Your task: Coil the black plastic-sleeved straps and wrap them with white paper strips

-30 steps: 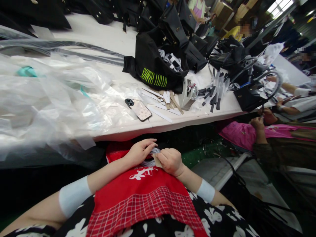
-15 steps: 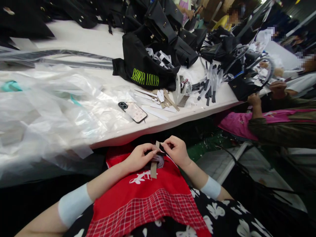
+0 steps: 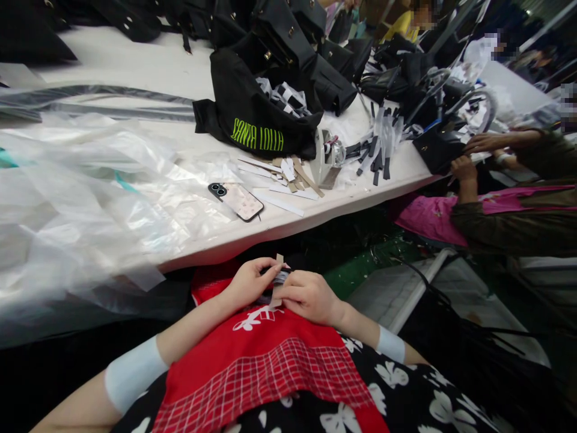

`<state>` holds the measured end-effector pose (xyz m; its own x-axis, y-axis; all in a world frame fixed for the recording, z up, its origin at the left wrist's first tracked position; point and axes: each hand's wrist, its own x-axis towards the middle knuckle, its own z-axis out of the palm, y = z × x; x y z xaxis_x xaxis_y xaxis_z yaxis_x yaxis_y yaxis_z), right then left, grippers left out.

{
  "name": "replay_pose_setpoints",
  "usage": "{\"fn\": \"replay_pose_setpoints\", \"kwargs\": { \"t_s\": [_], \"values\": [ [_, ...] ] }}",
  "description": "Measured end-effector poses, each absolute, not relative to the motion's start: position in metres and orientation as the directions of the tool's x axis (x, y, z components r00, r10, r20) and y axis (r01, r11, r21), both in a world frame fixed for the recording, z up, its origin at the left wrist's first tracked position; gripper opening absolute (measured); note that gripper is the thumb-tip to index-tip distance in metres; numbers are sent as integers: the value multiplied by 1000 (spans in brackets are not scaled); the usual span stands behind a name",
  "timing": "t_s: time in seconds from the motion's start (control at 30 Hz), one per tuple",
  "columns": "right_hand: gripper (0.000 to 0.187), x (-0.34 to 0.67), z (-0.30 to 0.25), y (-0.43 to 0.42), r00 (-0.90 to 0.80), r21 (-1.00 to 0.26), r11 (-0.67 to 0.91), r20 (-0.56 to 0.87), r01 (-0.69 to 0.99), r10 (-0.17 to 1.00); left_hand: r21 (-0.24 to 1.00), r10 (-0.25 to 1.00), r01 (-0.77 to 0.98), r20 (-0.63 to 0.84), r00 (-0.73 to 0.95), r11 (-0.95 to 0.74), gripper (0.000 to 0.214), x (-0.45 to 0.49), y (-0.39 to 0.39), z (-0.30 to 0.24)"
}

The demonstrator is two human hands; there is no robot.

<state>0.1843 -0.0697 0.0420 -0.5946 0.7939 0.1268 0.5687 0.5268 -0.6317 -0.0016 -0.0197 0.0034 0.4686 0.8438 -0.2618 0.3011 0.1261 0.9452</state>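
Both hands work over my lap, above a red apron (image 3: 265,361). My left hand (image 3: 250,282) is closed, its fingers pinching a dark strap piece (image 3: 280,278) wrapped in clear film. My right hand (image 3: 306,294) is closed on the same piece and on a narrow tan paper strip (image 3: 276,294) that sticks up and down between the two hands. The piece itself is mostly hidden by my fingers.
A white table (image 3: 148,66) edge runs just above my hands. On it lie crumpled clear plastic (image 3: 76,204), a phone (image 3: 236,201), loose paper strips (image 3: 288,174), a black bag with green lettering (image 3: 256,114) and a tape dispenser (image 3: 327,159). A co-worker's hands (image 3: 464,168) work at the right.
My right hand has dropped from its raised pinch and closed over the strip beside my left hand. The view has shifted slightly, so the table appears lower left.
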Motion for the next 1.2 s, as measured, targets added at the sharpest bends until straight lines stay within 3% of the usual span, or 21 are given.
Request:
{"fn": "replay_pose_setpoints", "kwargs": {
  "t_s": [0.13,0.23,0.33,0.5,0.57,0.67,0.87,0.97,1.2],
  "values": [
    [12,181,33,-64,-271,-703,331,201,630,941,962,839,263,-199,507,70,38,-3,-22,7],
    [17,181,21,-54,-32,-857,70,63,511,998,964,835,264,-114,539,-38,33,-4,-26,9],
    [26,185,2,-45,-40,-940,-170,-190,296,981,954,850,285,-77,522,-89,25,-5,-30,11],
    [44,188,-16,-39,-142,-849,-525,-529,67,837,956,835,262,-34,549,-133,21,-5,-31,12],
    [38,186,-14,-40,-164,-845,-535,-530,17,832,953,837,249,9,547,-173,21,-5,-30,13],
    [26,181,-2,-39,-137,-915,-398,-404,71,905,931,870,298,40,491,-211,20,-6,-30,14],
    [24,186,26,-32,-330,-958,-178,-247,224,911,931,885,361,-117,451,-61,18,-5,-31,15],
    [26,191,31,-29,-403,-954,-206,-279,217,872,923,897,380,-118,425,-59,15,-2,-33,17],
    [27,196,20,-24,-349,-896,-380,-440,228,828,922,919,377,-70,389,-90,16,0,-38,18]
  ]
}}
